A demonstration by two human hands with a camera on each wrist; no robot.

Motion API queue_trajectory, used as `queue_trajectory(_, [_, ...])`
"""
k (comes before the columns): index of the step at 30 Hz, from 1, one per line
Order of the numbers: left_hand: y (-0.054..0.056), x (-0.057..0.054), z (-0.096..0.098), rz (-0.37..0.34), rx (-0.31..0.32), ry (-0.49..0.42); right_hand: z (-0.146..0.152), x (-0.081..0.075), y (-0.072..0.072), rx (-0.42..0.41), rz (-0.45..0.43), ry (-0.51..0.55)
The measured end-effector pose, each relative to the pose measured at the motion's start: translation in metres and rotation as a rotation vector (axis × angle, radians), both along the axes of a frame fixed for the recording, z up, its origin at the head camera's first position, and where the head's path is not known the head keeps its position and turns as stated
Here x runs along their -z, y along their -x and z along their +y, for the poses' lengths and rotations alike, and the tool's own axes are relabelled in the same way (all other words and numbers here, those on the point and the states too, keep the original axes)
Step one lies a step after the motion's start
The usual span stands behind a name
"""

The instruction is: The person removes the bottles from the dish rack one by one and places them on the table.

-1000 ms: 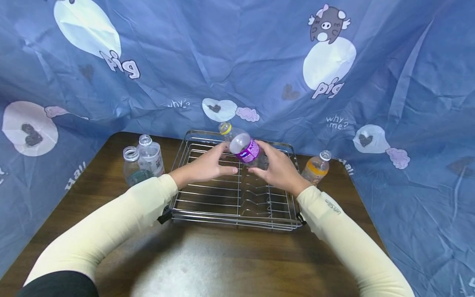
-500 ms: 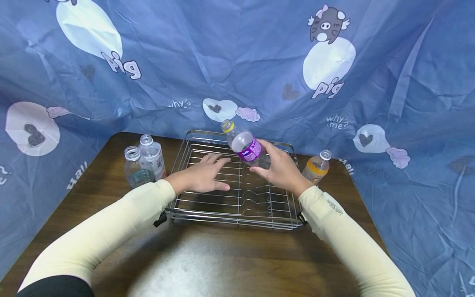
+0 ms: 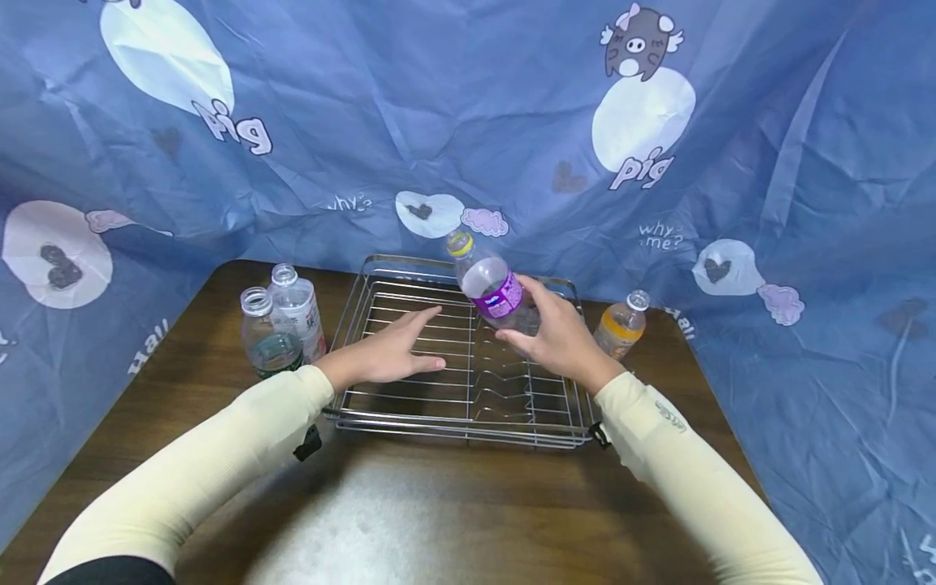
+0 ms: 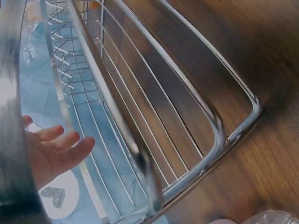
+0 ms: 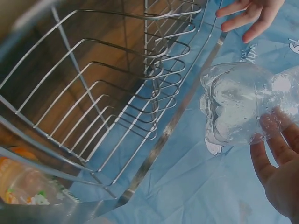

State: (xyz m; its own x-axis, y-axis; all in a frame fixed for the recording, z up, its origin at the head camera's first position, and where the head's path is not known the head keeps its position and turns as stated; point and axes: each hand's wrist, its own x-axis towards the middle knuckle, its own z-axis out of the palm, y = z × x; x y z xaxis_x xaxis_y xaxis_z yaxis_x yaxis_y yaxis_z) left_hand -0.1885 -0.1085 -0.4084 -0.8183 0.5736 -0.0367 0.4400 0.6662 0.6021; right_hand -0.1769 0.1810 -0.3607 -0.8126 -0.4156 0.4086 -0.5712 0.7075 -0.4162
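My right hand (image 3: 559, 333) grips a clear plastic bottle (image 3: 488, 280) with a purple label and a yellow ring at its neck. The bottle tilts over the wire dish rack (image 3: 409, 398), its neck pointing to the back left. In the right wrist view its ridged clear base (image 5: 229, 105) faces the rack, with the fingers curled round its side. My left hand (image 3: 383, 349) is over the left half of the rack, fingers extended and thumb apart, holding nothing. The left wrist view shows that hand (image 4: 58, 154) beyond the rack's rails.
Left of the rack stand two clear bottles, one with a green label (image 3: 276, 351) and one with a white label (image 3: 298, 305). An orange-labelled bottle (image 3: 621, 325) stands to the right. A blue printed curtain (image 3: 468, 122) hangs behind the brown wooden table (image 3: 468, 504).
My left hand has let go of the purple-labelled bottle and drawn back leftward. My right hand still holds the bottle, which has shifted slightly to the right.
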Motion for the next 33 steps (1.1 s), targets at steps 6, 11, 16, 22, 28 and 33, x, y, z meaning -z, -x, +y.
queue_trajectory(6, [0.001, 0.002, 0.0, 0.017, -0.018, -0.046, 0.008, 0.004, -0.002, 0.009, 0.004, 0.058])
queue_trajectory(11, [0.001, 0.005, -0.001, 0.021, -0.03, -0.079, 0.016, 0.003, -0.009, 0.061, 0.014, 0.103])
queue_trajectory(16, [0.001, 0.006, -0.004, 0.034, -0.04, -0.095, 0.022, 0.002, -0.013, 0.086, 0.009, 0.152])
queue_trajectory(22, [0.001, 0.007, -0.005, 0.037, -0.044, -0.093, 0.027, 0.006, -0.011, 0.095, 0.033, 0.187])
queue_trajectory(28, [0.001, 0.009, -0.003, 0.036, -0.043, -0.096, 0.03, 0.006, -0.015, 0.124, 0.042, 0.233])
queue_trajectory(33, [0.002, 0.01, -0.005, 0.046, -0.039, -0.105, 0.036, 0.007, -0.019, 0.151, 0.046, 0.255])
